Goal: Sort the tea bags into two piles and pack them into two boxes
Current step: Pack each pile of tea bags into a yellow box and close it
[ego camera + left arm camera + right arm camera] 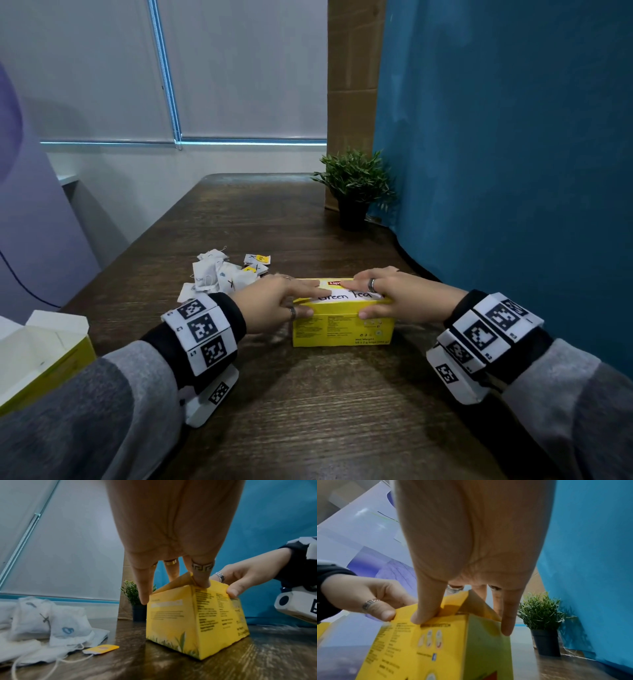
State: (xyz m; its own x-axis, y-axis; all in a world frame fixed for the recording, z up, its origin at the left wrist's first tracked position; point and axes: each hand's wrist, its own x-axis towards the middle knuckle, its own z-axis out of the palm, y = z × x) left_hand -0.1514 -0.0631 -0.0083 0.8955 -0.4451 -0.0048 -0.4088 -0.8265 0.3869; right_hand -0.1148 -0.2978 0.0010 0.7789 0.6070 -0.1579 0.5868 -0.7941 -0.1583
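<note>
A yellow box (pixel 342 329) with "Green Tea" handwritten on its white top label stands at the middle of the dark wooden table (pixel 308 411). My left hand (pixel 308 303) holds its left end, fingers flat on the lid and thumb against the front face. At the right end, my right hand (pixel 358 301) grips it the same way. The left wrist view has the box (pixel 188 622) with its lid flap bent down under the thumb. A loose pile of white tea bags (pixel 222 274) marked with crosses and blue marks lies just behind my left hand.
A second yellow box (pixel 41 356) stands open at the table's near left edge. A small potted plant (pixel 354 192) sits at the back right beside a blue curtain (pixel 513 171). Bare wood shows between the box and me.
</note>
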